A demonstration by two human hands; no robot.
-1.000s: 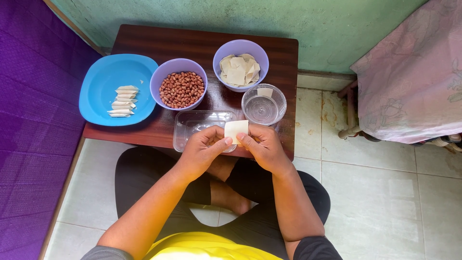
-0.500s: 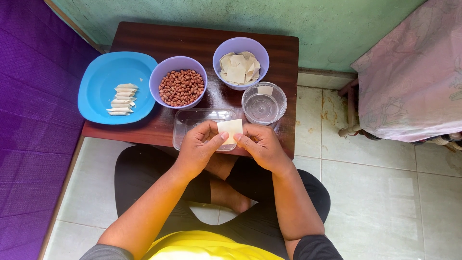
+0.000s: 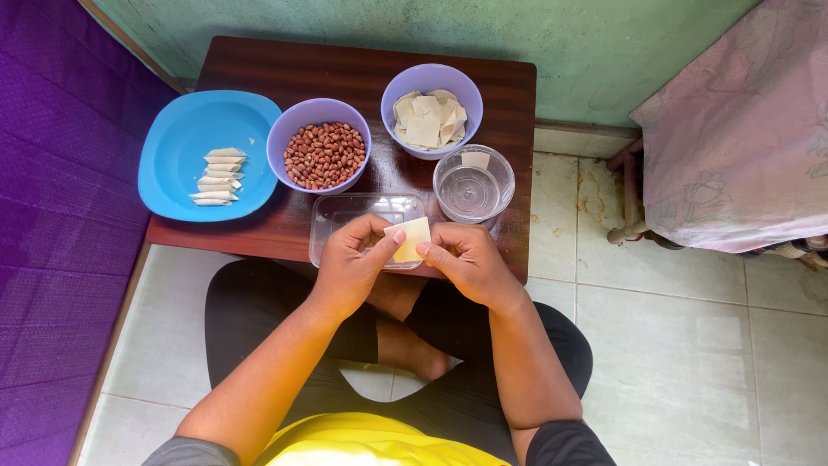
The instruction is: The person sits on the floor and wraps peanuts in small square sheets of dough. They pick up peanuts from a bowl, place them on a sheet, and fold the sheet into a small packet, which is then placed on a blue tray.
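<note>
A small pale square of dough wrapper (image 3: 412, 239) is pinched between the left hand (image 3: 354, 263) and the right hand (image 3: 466, 263), over the near edge of the wooden table (image 3: 345, 65) and above a clear rectangular plastic container (image 3: 366, 211). The left thumb and fingers are closed on its left edge, the right fingertips on its right edge. The wrapper is held tilted, its upper corner pointing toward 1 o'clock; being nearly square, no clear long axis is shown. At 12 o'clock from the hands a lilac bowl of wrapper squares (image 3: 431, 116) is seen, at 1 o'clock a clear bowl of water (image 3: 473, 183), at 11 o'clock a lilac bowl of peanuts (image 3: 321, 154), and at 10 o'clock a blue plate (image 3: 177, 138) bearing rolled wrappers (image 3: 217, 177).
</note>
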